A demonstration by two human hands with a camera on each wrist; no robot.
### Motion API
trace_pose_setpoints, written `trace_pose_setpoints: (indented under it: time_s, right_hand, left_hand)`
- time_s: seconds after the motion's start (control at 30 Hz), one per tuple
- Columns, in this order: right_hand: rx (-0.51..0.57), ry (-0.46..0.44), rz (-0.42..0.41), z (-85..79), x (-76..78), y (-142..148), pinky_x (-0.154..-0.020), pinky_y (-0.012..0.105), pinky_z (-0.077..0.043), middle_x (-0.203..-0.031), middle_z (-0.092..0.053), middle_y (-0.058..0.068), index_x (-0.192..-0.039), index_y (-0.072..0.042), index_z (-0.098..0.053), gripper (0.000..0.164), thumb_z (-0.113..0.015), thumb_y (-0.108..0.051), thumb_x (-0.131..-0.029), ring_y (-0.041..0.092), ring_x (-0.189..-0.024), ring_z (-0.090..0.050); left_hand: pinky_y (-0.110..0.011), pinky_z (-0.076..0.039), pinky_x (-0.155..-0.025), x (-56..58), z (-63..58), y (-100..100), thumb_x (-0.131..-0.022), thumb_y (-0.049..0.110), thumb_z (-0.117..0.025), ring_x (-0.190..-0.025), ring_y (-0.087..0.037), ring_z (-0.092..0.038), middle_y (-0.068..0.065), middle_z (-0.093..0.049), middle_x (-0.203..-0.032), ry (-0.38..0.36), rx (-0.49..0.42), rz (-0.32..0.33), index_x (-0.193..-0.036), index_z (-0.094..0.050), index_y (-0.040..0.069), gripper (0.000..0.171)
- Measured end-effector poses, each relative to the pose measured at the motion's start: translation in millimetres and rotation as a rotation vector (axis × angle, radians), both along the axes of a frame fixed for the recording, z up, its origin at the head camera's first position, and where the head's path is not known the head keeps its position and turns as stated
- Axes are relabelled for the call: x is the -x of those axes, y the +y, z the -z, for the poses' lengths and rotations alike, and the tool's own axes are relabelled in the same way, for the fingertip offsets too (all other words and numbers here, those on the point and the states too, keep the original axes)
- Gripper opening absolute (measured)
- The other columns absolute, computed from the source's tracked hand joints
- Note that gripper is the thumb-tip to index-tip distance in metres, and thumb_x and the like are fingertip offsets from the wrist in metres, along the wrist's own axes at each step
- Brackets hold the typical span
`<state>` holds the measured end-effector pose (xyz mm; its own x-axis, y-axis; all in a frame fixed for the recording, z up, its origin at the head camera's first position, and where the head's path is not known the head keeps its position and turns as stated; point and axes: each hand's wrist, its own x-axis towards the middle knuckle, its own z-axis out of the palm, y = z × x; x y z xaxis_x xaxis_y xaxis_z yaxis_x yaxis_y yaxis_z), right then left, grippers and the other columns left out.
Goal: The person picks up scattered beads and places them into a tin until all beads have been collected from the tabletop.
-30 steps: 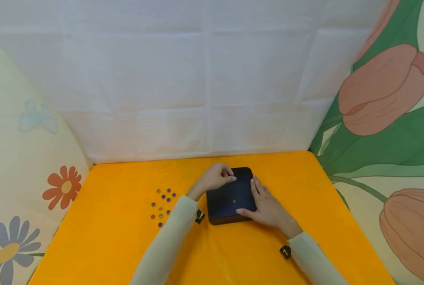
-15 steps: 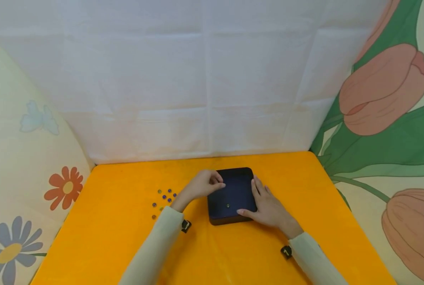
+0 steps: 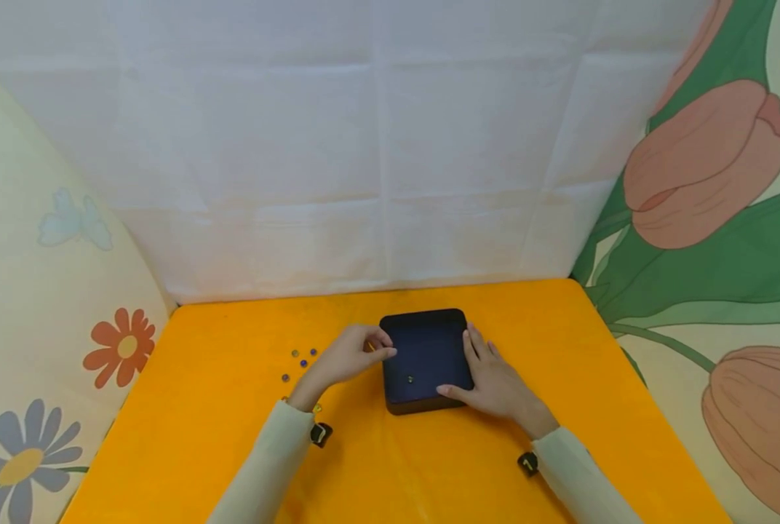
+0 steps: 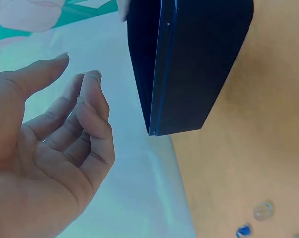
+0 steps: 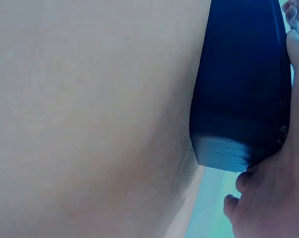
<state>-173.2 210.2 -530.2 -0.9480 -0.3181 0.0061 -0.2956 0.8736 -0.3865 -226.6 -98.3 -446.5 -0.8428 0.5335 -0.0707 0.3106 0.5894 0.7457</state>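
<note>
My left hand [image 3: 349, 354] is just off the left wall of a dark, shallow square box [image 3: 423, 346]. In the left wrist view its fingers are loosely bent, the thumb stands apart, and nothing shows between them. With fairly straight fingers along the box's right side, my right hand [image 3: 495, 380] rests against it, thumb over the front rim. A small glass marble [image 3: 410, 378] lies on the box floor, near the front. Left of the box are several loose marbles, among them a blue marble [image 3: 303, 363] and a clear yellowish marble [image 3: 295, 353]; the left wrist partly hides the group.
A yellow cloth [image 3: 468, 466] covers the table. Behind it hangs a white sheet [image 3: 298, 182], with flower-printed sheets on both sides. Each wrist wears a small black device, such as the tag [image 3: 527, 463] at the right cuff.
My left hand has moved from over the box leftward and slightly nearer, past its left wall. The marble inside has rolled left. My right hand has stayed put.
</note>
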Motion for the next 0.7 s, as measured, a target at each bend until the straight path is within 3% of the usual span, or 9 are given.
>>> trace_pose_setpoints:
  time_s: [0.33,0.7]
  right_hand:
    - [0.013,-0.02,0.001,2.1,-1.6,1.1,-0.131,0.059,-0.019,-0.178,0.003,0.018,-0.168,-0.002,-0.005,0.123,-0.055,-0.083,-0.09,0.037,-0.165,-0.015]
    - [0.027,-0.022,0.003,0.2,-0.4,2.0,-0.13,0.059,-0.022,-0.178,0.004,0.017,-0.168,-0.002,-0.005,0.123,-0.056,-0.083,-0.09,0.039,-0.164,-0.016]
  left_hand:
    - [-0.03,-0.054,-0.078,-22.1,9.1,-27.9,-0.102,0.031,-0.07,-0.087,-0.014,-0.064,-0.001,-0.073,-0.103,-0.026,-0.021,-0.1,-0.113,-0.075,0.016,0.019]
    - [-0.027,-0.055,-0.072,-37.9,30.4,-70.9,-0.103,0.033,-0.07,-0.087,-0.015,-0.064,-0.005,-0.075,-0.109,-0.034,-0.028,-0.234,-0.122,-0.075,0.01,0.031]
